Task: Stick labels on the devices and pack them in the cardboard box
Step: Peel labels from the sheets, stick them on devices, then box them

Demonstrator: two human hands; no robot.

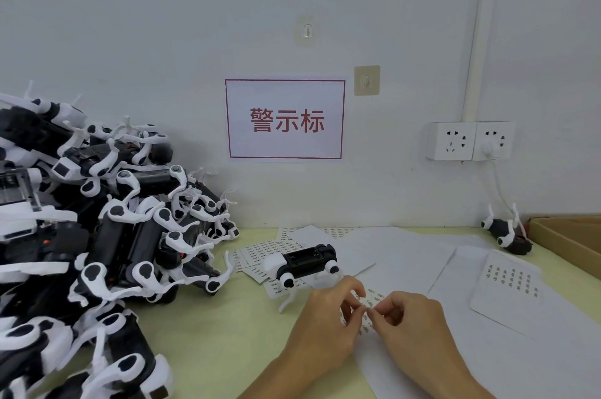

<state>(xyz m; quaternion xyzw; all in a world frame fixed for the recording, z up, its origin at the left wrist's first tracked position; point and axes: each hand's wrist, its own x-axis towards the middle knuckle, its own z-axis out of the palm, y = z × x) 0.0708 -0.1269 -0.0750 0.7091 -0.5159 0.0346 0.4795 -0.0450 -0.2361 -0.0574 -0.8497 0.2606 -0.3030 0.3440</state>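
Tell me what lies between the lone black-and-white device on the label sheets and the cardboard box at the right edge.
In the head view, only white paper sheets and another black-and-white device beside the box.

A single head-worn wide-angle view looks forward and slightly down across the bench [227, 317] toward the wall [162, 24] (close in, edges bowed).

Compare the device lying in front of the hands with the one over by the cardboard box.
The near device lies on label sheets with its open black compartment facing up; the far device rests on bare table beside the cardboard box, showing no compartment. The near one is within the hands' reach; the far one sits against the wall. Both are black-and-white with white legs.
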